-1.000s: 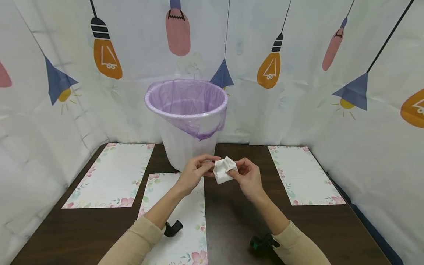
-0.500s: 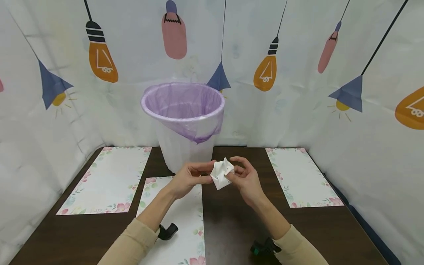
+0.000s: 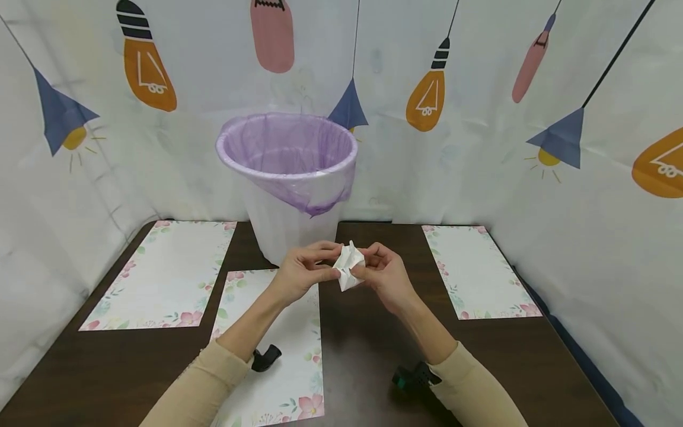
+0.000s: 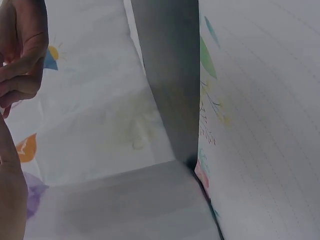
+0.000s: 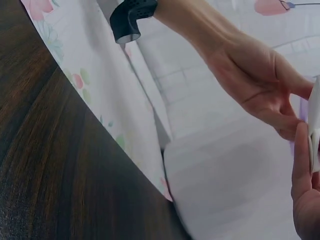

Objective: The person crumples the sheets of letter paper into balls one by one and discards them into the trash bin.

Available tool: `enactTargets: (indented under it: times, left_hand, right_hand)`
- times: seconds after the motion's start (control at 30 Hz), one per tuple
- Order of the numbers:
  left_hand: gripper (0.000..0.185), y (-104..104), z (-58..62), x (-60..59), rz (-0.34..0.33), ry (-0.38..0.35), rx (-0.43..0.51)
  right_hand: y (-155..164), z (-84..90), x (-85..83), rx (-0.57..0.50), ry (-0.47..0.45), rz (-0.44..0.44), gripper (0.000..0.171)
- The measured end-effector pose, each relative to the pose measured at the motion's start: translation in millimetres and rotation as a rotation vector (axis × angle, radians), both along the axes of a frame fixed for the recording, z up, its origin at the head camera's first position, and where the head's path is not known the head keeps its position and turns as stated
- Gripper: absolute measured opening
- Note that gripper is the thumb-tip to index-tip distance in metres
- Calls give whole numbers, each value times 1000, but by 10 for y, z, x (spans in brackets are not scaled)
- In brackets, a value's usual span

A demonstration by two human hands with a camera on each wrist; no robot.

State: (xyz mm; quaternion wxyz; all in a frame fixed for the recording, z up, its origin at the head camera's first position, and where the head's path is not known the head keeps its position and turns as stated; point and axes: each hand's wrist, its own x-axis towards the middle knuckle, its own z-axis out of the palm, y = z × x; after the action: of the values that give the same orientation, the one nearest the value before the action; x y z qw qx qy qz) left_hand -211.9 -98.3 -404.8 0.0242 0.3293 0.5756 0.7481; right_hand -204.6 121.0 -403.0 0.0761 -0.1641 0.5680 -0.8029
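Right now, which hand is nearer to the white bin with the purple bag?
Left. The left hand pinches the crumpled paper just before the bin; the right hand pinches it too, off to the bin's right.

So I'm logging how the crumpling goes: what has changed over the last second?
The white paper has been squeezed from a flatter, wider wad into a narrower, taller one as the left hand and right hand pressed closer together. Both keep their grip on it, above the table in front of the bin. The floral sheets lie unmoved.
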Motion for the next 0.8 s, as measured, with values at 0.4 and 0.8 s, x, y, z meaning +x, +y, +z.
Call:
enactTargets:
  times: [0.4, 0.8]
  left_hand:
    - [32, 112, 43, -10, 167, -13, -161]
    - [31, 146, 8, 7, 235, -20, -292]
  right_hand:
    - [13, 42, -34, 250, 125, -137, 19]
    - [5, -101, -11, 450, 354, -130, 10]
